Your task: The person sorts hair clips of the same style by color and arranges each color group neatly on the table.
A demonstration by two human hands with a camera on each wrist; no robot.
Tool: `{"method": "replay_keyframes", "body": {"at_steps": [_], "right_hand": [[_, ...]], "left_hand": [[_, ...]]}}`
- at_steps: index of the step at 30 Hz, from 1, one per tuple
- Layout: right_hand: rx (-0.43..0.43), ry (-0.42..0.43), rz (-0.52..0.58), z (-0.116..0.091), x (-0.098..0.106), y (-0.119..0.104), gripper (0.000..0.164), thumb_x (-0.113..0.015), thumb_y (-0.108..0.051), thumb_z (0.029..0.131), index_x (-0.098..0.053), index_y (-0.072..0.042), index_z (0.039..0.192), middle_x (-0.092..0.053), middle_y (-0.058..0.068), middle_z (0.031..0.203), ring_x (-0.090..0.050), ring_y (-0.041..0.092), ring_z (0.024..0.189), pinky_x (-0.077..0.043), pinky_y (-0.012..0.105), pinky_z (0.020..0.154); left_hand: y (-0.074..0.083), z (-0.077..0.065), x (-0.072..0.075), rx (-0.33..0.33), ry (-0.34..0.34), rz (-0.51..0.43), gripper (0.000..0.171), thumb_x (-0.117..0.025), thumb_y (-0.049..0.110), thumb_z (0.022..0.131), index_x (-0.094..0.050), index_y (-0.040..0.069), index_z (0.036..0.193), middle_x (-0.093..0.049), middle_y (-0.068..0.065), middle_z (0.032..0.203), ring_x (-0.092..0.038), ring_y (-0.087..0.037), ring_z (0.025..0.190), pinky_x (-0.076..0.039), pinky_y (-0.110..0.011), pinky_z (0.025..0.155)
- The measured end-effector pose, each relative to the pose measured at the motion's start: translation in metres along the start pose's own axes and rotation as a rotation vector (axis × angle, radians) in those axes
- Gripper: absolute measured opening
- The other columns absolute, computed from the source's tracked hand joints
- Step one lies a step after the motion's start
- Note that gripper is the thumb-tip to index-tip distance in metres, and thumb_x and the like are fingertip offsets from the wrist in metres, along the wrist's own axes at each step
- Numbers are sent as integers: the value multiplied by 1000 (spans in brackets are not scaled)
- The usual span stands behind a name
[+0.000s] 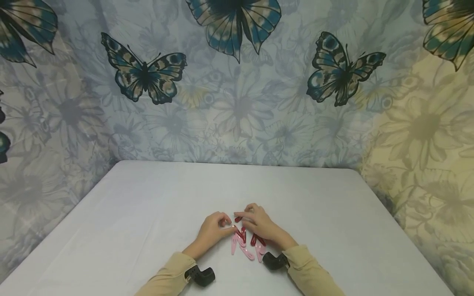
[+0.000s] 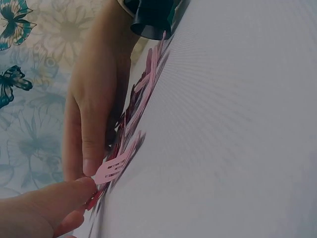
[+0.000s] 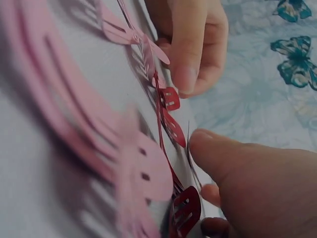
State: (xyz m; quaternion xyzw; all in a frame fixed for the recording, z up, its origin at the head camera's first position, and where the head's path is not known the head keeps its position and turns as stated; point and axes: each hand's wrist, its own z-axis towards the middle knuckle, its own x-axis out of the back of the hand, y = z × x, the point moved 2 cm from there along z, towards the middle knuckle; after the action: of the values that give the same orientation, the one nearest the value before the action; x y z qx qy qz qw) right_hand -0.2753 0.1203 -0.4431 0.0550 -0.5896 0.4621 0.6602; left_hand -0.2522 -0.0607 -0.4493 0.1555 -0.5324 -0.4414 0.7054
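Pink and red snap hair clips lie in a loose cluster on the white table [image 1: 148,213], between and below the two hands. In the head view my left hand [image 1: 214,228] rests at the cluster's upper left, fingers bent loosely and apart from the thumb. Its thumb tip is right at a pink hair clip [image 2: 111,169] in the left wrist view. My right hand [image 1: 261,224] reaches over from the right, with a red hair clip [image 1: 238,219] between its thumb and index finger. The right wrist view shows that clip nearly edge-on at the thumb tip; the fingertips behind are partly hidden.
Several pink hair clips [image 1: 247,253] lie nearest the person, with red hair clips [image 3: 185,210] close to the right hand. Black wrist cameras [image 1: 201,276] sit on both sleeves, low over the table. A butterfly-patterned cloth [image 1: 240,123] hangs behind the table's far edge.
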Motion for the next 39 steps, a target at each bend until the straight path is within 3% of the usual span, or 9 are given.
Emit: {"method": "replay_keyframes", "body": {"at_steps": [15,26,34,39], "right_hand": [[15,110,-10,0,2,-1,18,-65,-9,81,-69,-7,99,-45,5,91,-41,18,80,-37,31,67],[-165,181,67,-2,4,-4,12,-73,-14,74,-67,-10,83,-46,-2,82,-47,14,77,-41,33,71],[-174,212,51,-2,5,-6,5,-67,-5,75,-69,-8,79,-45,3,91,-46,17,81,-42,35,72],[-200,193,40,-4,4,-7,6,-72,-11,75,-66,-11,77,-43,0,83,-44,14,75,-40,31,67]], "left_hand": [[1,2,-1,-18,17,17,21,-76,27,71,-61,12,75,-44,6,63,-37,-4,57,-34,-23,52],[2,1,0,-12,-5,46,22,-75,28,71,-61,12,75,-45,6,65,-38,-6,58,-34,-24,54],[2,2,-2,-28,10,98,22,-75,29,70,-60,14,74,-44,7,65,-38,-6,58,-34,-24,54],[3,2,-3,-49,10,121,20,-76,26,70,-61,13,73,-44,7,64,-39,-6,58,-34,-24,54]]}}
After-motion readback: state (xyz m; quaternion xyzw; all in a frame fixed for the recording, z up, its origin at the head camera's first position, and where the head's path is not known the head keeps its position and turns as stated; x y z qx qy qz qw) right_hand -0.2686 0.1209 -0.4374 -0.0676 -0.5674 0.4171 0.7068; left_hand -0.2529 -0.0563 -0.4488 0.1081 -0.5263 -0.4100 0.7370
